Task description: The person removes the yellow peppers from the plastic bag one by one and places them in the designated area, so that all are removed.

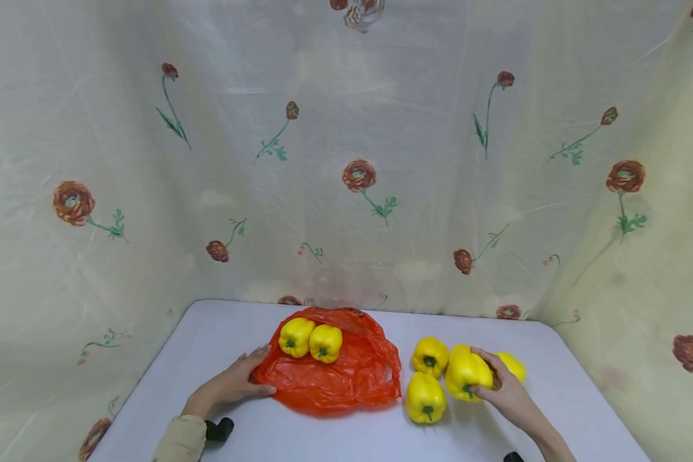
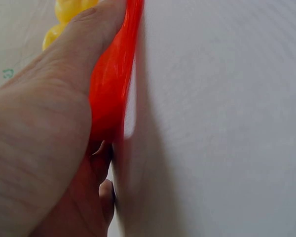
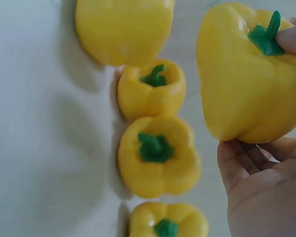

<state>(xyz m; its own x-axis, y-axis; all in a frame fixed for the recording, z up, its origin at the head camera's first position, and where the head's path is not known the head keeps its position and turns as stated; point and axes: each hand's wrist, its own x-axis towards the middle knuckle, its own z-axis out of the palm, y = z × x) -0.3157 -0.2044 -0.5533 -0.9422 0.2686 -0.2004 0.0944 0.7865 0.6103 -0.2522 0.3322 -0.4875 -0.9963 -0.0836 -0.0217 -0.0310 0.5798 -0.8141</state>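
My right hand (image 1: pixel 505 388) grips a yellow bell pepper (image 1: pixel 464 369) with a green stem. In the right wrist view the thumb lies by the stem of this pepper (image 3: pixel 246 84) and the fingers support its underside. My left hand (image 1: pixel 233 384) rests against the left edge of a red plastic bag (image 1: pixel 346 385), thumb and fingers spread apart. The left wrist view shows the thumb along the red film (image 2: pixel 111 84); some fingers are partly hidden. Two yellow peppers, one left (image 1: pixel 296 337) and one right (image 1: pixel 326 343), lie on the bag's far part.
Other yellow peppers stand right of the bag: one behind (image 1: pixel 430 356), one in front (image 1: pixel 425 399), and one (image 1: pixel 512 366) partly hidden by my right hand. A white table (image 1: pixel 323 443) bears everything. Flower-printed curtains (image 1: pixel 416 212) surround it at the back and sides.
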